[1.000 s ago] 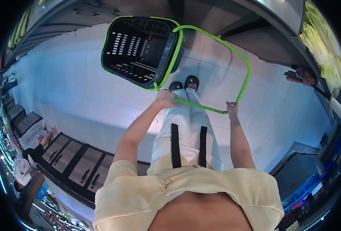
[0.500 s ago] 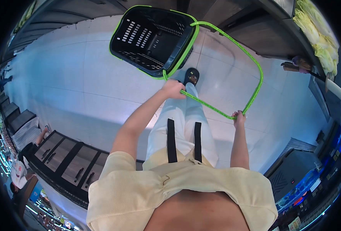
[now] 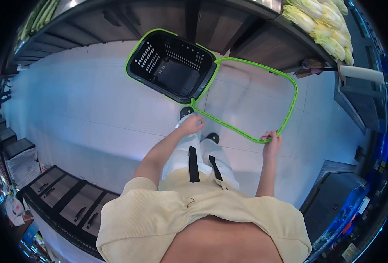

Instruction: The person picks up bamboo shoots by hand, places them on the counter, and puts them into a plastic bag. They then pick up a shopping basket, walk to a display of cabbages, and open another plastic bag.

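Note:
A black shopping basket (image 3: 176, 65) with a bright green rim stands on the floor in front of me, its inside visible. Its long green handle (image 3: 233, 126) is pulled out to the right as a big loop. My right hand (image 3: 271, 139) grips that loop at its near right corner, fingers curled around the bar. My left hand (image 3: 191, 125) hovers over my leg, just below the near side of the handle and apart from it. Its fingers are loosely bent, with nothing seen in them.
Pale floor tiles (image 3: 93, 96) surround my feet. Dark wooden display counters (image 3: 163, 17) curve along the far side, with napa cabbages (image 3: 319, 22) at the right and long green vegetables (image 3: 36, 19) at the left. A dark cabinet (image 3: 73, 201) stands behind me on the left.
My left hand has let go of the green handle and drawn back slightly. The right hand keeps its grip. My feet have shifted, and the cabbages sit further left in view.

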The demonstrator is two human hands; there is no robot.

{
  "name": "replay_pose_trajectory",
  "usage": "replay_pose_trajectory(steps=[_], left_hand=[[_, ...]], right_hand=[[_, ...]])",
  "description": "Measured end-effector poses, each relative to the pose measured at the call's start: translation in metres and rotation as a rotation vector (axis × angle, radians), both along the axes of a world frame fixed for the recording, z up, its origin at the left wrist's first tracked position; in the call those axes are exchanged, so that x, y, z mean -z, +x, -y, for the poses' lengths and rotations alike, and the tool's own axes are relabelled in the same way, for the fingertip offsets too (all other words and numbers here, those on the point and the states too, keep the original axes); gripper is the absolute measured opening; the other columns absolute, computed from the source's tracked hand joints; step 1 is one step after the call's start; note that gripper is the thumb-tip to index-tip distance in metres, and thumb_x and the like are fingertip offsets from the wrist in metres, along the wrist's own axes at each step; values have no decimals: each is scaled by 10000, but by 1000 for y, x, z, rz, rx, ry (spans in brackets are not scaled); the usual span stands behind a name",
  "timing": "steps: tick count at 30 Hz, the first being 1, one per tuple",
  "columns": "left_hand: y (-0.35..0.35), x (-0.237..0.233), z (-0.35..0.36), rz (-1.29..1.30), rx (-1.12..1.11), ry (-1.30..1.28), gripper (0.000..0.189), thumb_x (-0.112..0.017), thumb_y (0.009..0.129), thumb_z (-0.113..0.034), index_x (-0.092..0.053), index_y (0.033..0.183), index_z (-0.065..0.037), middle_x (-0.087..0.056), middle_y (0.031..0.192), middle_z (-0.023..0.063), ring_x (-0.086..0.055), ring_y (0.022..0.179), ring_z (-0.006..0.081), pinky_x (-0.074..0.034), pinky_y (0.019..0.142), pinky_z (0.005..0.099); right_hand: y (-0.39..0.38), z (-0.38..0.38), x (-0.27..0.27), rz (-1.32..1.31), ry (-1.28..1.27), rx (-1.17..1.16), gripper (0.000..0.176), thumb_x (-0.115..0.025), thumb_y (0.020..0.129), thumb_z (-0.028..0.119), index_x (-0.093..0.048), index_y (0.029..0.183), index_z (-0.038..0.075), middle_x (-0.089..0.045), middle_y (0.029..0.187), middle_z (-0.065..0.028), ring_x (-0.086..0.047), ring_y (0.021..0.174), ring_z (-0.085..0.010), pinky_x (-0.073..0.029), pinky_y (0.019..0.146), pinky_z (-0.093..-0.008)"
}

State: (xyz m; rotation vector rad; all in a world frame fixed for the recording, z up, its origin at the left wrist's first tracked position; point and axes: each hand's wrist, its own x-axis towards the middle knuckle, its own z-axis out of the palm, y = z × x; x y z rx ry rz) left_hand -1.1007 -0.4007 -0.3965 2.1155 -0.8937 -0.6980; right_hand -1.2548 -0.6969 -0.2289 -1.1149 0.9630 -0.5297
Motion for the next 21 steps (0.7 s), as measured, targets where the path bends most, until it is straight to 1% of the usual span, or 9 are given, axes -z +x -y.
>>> replay_pose_trajectory(steps=[2, 4, 5, 7, 10, 12, 14, 18, 21], left_hand=[[-14, 0, 12, 0, -70, -36, 252, -601, 802, -266, -645, 921, -48, -620, 976, 166, -570, 958, 309, -432, 886, 372], [-26, -8, 36, -291, -481, -181, 288, -593, 842, -312, -643, 915, -38, -651, 881, 133, -604, 879, 250, -445, 832, 332], [-32, -19, 44, -266, -455, -182, 288, -593, 842, -312, -643, 915, -38, -651, 881, 133, -604, 879, 250, -445, 832, 332], [-50, -50, 61, -351, -753, -249, 368, -557, 879, -386, -650, 908, -31, -656, 839, 86, -595, 842, 176, -437, 795, 290], [-61, -91, 97, -442, -836, -217, 435, -513, 903, -426, -656, 899, -16, -649, 848, 71, -568, 834, 142, -430, 781, 284], [-62, -95, 112, -498, -825, -246, 497, -529, 875, -484, -662, 882, -5, -648, 846, 86, -569, 842, 153, -426, 782, 285], [-65, -95, 109, -594, -745, -30, 488, -617, 813, -472, -662, 888, 8, -652, 875, 94, -579, 859, 164, -435, 775, 299], [-65, -73, 98, -469, -721, 64, 388, -712, 732, -359, -681, 852, 9, -666, 847, 99, -606, 780, 168, -469, 725, 324], [-59, -83, 119, -438, -653, 140, 443, -688, 738, -421, -686, 825, 13, -677, 827, 117, -631, 771, 196, -484, 728, 335]], right_hand=[[14, -12, -19, 137, 109, -96, 83, -490, 859, 72, -448, 929, 86, -494, 638, -56, -445, 479, -146, -430, 532, -318], [19, -26, -30, 225, 162, -186, 157, -487, 862, 76, -459, 1016, 89, -492, 669, -38, -444, 521, -135, -420, 568, -295], [21, -34, -33, 269, 149, -237, 196, -494, 867, 90, -454, 1058, 83, -500, 696, -34, -469, 570, -133, -423, 601, -293], [14, -52, -46, 284, 106, -388, 281, -511, 878, 125, -422, 1138, 66, -523, 763, -34, -516, 692, -132, -427, 680, -293], [-2, -59, -63, 218, 70, -643, 397, -537, 896, 183, -335, 1206, 39, -562, 896, -67, -562, 866, -144, -431, 801, -310], [-19, -60, -53, 227, 75, -764, 434, -549, 901, 189, -300, 1220, 33, -554, 1000, -76, -547, 969, -144, -424, 857, -313], [-33, -62, -42, 199, 136, -796, 453, -553, 906, 189, -293, 1243, 33, -538, 1076, -90, -529, 1038, -153, -406, 917, -318], [-47, -26, -58, 218, 194, -1003, 477, -536, 917, 173, -273, 1289, 31, -522, 1143, -104, -505, 1088, -166, -404, 933, -316], [-43, 14, -55, 325, -1, -1145, 494, -517, 925, 155, -271, 1334, 26, -522, 1172, -119, -516, 1080, -182, -417, 926, -318]])
